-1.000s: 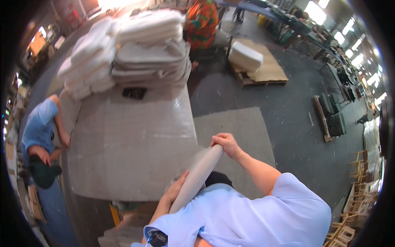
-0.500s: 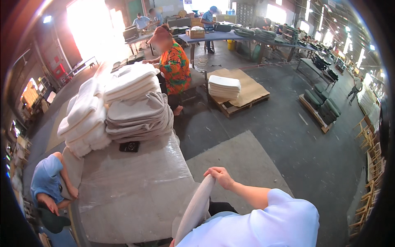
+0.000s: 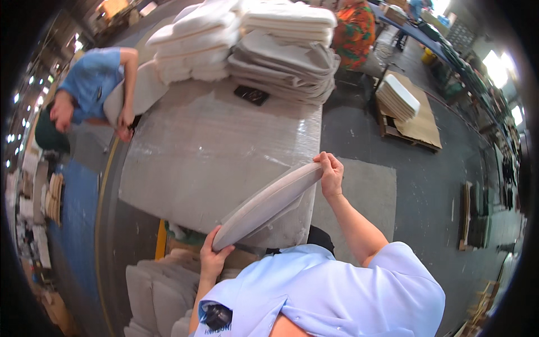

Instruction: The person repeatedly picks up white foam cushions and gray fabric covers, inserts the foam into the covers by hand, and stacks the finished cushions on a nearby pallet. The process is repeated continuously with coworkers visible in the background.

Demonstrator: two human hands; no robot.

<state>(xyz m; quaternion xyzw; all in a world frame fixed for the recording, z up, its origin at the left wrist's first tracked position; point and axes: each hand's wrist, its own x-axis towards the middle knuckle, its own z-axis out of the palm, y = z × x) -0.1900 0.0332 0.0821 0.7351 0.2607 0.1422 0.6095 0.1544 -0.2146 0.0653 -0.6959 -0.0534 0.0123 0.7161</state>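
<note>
A pale grey cushion (image 3: 268, 206), seen mostly from its edge, slants across the near right corner of the table. My left hand (image 3: 214, 253) grips its lower left end, the thumb on one face and the fingers on the other. At the upper right end, my right hand (image 3: 330, 173) pinches the rim. Beneath lies the wide grey table (image 3: 208, 157), its top covered with shiny clear film. The cushion's far face is hidden.
Folded grey covers (image 3: 283, 70) and white padding (image 3: 196, 42) are piled at the table's far side, beside a flat black item (image 3: 251, 95). A person in blue (image 3: 92, 78) works at the left edge. Several grey cushions (image 3: 160, 292) stand below, left of me. Right, a pallet (image 3: 418, 126) holds white pads.
My view has swung downward and left. The cushion has come up over the table corner, away from my body. My left hand, mostly hidden before, now shows on its lower end.
</note>
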